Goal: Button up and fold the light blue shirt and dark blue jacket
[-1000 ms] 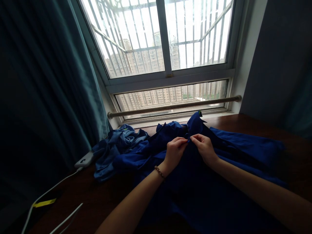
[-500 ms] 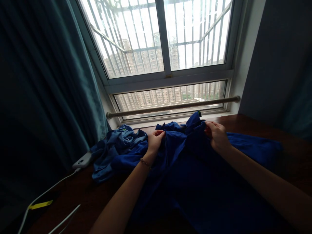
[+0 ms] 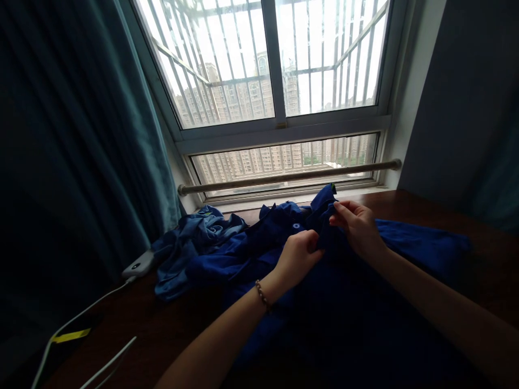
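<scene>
A dark blue shirt [image 3: 259, 259] lies spread and rumpled on the brown wooden surface, with one button visible near its upper part. My right hand [image 3: 360, 224] pinches the shirt near its raised collar between thumb and fingertips. Just below and left of it, my left hand [image 3: 299, 256] is closed at the front of the shirt, fingers curled on the cloth; the fingertips are partly hidden. A beaded bracelet [image 3: 261, 295] circles my left wrist. Beside the shirt on the left is a crumpled lighter blue cloth [image 3: 206, 229].
A white device [image 3: 138, 265] with a white cable [image 3: 89, 310] sits left of the cloth, near a yellow strip [image 3: 72, 336]. Behind the shirt, a metal bar [image 3: 292, 176] crosses the barred window. A teal curtain [image 3: 121, 135] hangs at left on the wooden surface's edge.
My left hand has let go of the left front edge of the shirt and moved right, close to my right hand. The right hand keeps its pinch near the collar.
</scene>
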Motion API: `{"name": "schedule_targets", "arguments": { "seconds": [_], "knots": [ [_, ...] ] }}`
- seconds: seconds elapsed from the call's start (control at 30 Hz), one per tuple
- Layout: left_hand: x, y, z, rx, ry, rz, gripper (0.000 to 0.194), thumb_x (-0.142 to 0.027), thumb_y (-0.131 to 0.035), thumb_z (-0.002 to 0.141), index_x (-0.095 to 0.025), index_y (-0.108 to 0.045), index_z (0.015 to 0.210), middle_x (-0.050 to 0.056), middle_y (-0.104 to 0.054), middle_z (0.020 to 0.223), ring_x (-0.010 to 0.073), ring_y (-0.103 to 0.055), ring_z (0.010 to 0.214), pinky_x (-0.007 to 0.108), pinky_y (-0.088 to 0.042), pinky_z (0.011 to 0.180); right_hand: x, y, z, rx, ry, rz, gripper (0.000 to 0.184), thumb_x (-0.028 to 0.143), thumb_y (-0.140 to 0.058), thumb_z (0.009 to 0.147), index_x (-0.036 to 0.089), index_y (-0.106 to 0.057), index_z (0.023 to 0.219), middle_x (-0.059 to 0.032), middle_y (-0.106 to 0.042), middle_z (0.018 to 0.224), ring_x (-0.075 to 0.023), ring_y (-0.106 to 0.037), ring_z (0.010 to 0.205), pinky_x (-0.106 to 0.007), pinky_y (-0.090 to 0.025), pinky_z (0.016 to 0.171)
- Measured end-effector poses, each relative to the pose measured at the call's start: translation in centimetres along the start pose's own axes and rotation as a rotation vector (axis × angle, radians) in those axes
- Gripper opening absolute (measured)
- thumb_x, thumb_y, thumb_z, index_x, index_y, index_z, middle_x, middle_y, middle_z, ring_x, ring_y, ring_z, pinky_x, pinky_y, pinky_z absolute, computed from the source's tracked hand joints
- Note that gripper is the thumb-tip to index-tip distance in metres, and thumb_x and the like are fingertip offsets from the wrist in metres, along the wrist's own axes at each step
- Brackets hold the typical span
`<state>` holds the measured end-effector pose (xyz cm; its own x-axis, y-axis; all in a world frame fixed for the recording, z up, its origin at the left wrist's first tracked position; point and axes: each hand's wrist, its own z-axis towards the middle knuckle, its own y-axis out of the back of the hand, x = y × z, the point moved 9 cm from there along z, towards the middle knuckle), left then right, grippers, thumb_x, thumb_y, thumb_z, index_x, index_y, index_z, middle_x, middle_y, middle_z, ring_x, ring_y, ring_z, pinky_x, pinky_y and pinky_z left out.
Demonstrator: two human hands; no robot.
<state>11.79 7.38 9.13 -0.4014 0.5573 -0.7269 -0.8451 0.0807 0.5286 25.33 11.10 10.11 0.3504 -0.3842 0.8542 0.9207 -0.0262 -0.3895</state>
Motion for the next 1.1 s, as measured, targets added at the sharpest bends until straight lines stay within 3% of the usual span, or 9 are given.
{"name": "schedule_targets", "arguments": {
  "seconds": [0.07,0.2,0.27,0.33,0.43,0.5,0.8,0.97,1.1],
  "knots": [
    [1.3,-0.7,0.2,0.073,0.1,-0.196,0.017,-0.026,-0.067,0.063,-0.013,-0.057,0.068,-0.002,-0.052,0.061,0.0073,-0.046,0.055,0.019,-0.033,0.05,0.2,-0.3,-0.1,0.033,0.023,-0.035,0.02,0.031,-0.064,0.069,0.014,-0.057,0.077,0.0015,-0.057,0.06,-0.0093,-0.058,0.053,-0.021,-0.05,0.054],
    [3.3,-0.2,0.3,0.106,0.356,-0.559,0.031,-0.028,-0.073,0.055,-0.011,-0.061,0.077,0.002,-0.059,0.068,0.0093,-0.053,0.059,0.02,-0.038,0.055,1.7,-0.8,-0.4,0.066,0.15,-0.193,0.027,0.029,-0.062,0.07,0.018,-0.054,0.094,-0.0031,-0.061,0.091,-0.0132,-0.061,0.072,-0.026,-0.05,0.067],
    [4.0,0.6,0.1,0.083,0.464,-0.658,0.035,-0.027,-0.076,0.052,-0.011,-0.062,0.08,0.004,-0.062,0.072,0.0105,-0.056,0.06,0.021,-0.04,0.055,2.8,-1.3,-0.8,0.098,0.236,-0.381,0.026,0.028,-0.062,0.071,0.018,-0.055,0.094,-0.0026,-0.061,0.088,-0.0132,-0.06,0.07,-0.025,-0.048,0.065],
    [4.5,1.2,0.1,0.071,0.524,-0.718,0.037,-0.024,-0.077,0.05,-0.011,-0.063,0.082,0.005,-0.063,0.075,0.0111,-0.057,0.06,0.022,-0.041,0.056,3.1,-2.8,-1.4,0.234,0.28,-0.574,0.017,0.028,-0.061,0.072,0.017,-0.059,0.084,-0.001,-0.061,0.073,-0.0126,-0.058,0.064,-0.024,-0.046,0.06],
    [4.9,2.3,0.3,0.056,0.518,-0.681,0.037,-0.024,-0.078,0.049,-0.012,-0.063,0.081,0.004,-0.063,0.074,0.0103,-0.057,0.059,0.021,-0.041,0.055,2.4,-5.2,-2.8,0.508,0.298,-0.744,0.012,0.028,-0.06,0.072,0.016,-0.062,0.074,-0.0005,-0.06,0.067,-0.0121,-0.055,0.061,-0.023,-0.043,0.057],
    [5.1,2.9,0.5,0.039,0.487,-0.61,0.036,-0.026,-0.078,0.049,-0.012,-0.064,0.078,0.003,-0.061,0.07,0.0093,-0.055,0.057,0.02,-0.039,0.054,2.0,-5.8,-3.4,0.572,0.305,-0.789,0.011,0.027,-0.061,0.071,0.017,-0.063,0.075,-0.0008,-0.06,0.071,-0.0122,-0.054,0.063,-0.023,-0.042,0.057],
    [4.8,2.2,0.4,0.111,0.43,-0.469,0.031,-0.037,-0.073,0.053,-0.011,-0.063,0.065,-0.001,-0.053,0.056,0.0054,-0.042,0.049,0.019,-0.027,0.046,-0.7,-5.7,-3.6,0.591,0.191,-0.732,0.013,0.026,-0.062,0.069,0.016,-0.062,0.077,-0.0014,-0.061,0.07,-0.0139,-0.056,0.064,-0.025,-0.044,0.059],
    [4.3,2.0,0.5,0.135,0.41,-0.424,0.033,-0.041,-0.068,0.059,-0.01,-0.064,0.068,-0.001,-0.051,0.055,0.0047,-0.038,0.048,0.02,-0.024,0.046,-2.4,-5.5,-3.4,0.582,-0.062,-0.503,0.02,0.032,-0.065,0.066,0.014,-0.061,0.074,-0.0012,-0.06,0.062,-0.0144,-0.057,0.059,-0.026,-0.046,0.057],
    [3.4,2.5,0.7,0.149,0.349,-0.36,0.031,-0.035,-0.073,0.053,-0.01,-0.061,0.067,-0.002,-0.051,0.059,0.0059,-0.042,0.054,0.019,-0.028,0.051,-2.8,-5.3,-3.2,0.532,-0.178,-0.389,0.027,0.036,-0.068,0.06,0.013,-0.061,0.071,-0.0004,-0.06,0.06,-0.0126,-0.056,0.056,-0.026,-0.046,0.056]
  ]
}}
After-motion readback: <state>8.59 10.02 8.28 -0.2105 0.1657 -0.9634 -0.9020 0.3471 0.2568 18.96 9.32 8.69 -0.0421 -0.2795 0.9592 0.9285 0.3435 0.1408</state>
